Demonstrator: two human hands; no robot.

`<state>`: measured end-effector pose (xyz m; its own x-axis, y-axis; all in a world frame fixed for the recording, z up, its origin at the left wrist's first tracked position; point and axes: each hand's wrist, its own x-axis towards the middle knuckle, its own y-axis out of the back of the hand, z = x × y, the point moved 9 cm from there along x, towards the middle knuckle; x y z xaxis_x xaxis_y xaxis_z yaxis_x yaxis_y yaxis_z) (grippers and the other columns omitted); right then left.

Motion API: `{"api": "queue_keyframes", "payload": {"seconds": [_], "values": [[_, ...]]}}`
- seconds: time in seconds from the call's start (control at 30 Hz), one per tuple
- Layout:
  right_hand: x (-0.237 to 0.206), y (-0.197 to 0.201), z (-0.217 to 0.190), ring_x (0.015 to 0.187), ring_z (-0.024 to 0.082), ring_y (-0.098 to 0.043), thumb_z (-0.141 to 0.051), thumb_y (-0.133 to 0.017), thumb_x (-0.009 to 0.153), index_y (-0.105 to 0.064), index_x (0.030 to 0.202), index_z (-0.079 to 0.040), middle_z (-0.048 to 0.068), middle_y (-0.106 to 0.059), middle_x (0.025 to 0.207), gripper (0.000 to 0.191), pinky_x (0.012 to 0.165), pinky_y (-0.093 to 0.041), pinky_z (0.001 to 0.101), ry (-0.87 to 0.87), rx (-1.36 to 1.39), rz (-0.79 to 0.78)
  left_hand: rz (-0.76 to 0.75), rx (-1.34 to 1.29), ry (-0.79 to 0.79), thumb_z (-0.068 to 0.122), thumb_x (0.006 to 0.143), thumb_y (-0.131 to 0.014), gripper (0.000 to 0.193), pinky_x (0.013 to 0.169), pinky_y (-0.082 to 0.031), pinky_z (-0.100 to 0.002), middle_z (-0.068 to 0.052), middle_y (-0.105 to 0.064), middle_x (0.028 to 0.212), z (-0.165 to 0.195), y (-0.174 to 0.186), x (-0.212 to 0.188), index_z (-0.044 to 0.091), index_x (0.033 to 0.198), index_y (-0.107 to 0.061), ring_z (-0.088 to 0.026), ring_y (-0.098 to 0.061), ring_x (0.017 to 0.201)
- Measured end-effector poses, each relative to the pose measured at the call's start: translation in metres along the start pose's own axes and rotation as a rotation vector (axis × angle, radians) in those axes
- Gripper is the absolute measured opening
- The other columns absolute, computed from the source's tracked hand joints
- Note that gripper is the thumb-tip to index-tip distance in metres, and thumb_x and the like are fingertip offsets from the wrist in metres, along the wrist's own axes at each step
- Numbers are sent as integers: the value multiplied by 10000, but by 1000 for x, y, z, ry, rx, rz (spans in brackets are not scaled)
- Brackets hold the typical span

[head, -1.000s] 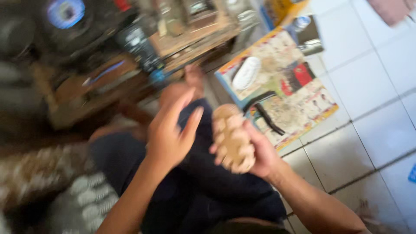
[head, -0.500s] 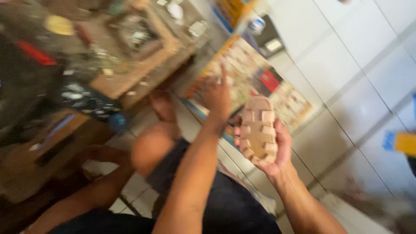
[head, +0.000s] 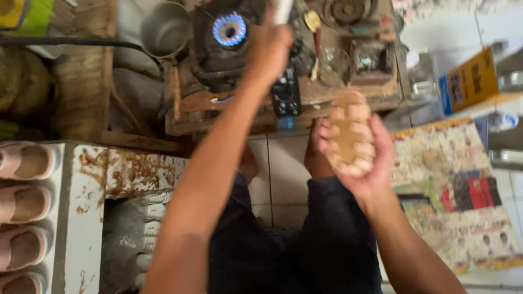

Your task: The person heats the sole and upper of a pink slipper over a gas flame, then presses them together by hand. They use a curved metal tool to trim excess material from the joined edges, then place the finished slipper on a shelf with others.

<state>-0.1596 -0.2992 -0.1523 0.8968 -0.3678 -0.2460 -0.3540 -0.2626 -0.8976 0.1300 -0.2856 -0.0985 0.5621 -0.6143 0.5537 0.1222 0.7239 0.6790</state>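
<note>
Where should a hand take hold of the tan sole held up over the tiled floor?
Grip the tan sole across its narrow width at the middle, as the right hand does now, coming from underneath. It is long and flat, with its toe end pointing toward the workbench, so fingers wrapped over both long edges should steady it best.

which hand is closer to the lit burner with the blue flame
Left. The left hand is raised just right of the blue flame, gripping a pale object. The right hand holds a tan sandal sole lower down, farther away.
</note>
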Motion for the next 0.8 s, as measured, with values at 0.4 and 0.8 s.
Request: {"api": "queue_keyframes", "payload": {"seconds": [0.4,0.8], "values": [[163,-81,60,967,293,-708,-408,-507,1029,-575,1368,-56,121,-709,1141,494,820,-607,427,-61,-303,-33,209,-171,200,237,693,-880,1019,880,-566,-428,-168,-704,1083,-137,126,32,105,1544,-336,-346,-710,978],[178,-76,61,1020,328,-702,-405,-498,1051,-557,1404,-53,137,-688,1210,502,864,-600,457,-28,-318,-56,195,-701,735,164,939,-576,574,605,-521,-425,-218,-639,978,-214,80,10,180,1506,-489,-247,-623,659]]}}
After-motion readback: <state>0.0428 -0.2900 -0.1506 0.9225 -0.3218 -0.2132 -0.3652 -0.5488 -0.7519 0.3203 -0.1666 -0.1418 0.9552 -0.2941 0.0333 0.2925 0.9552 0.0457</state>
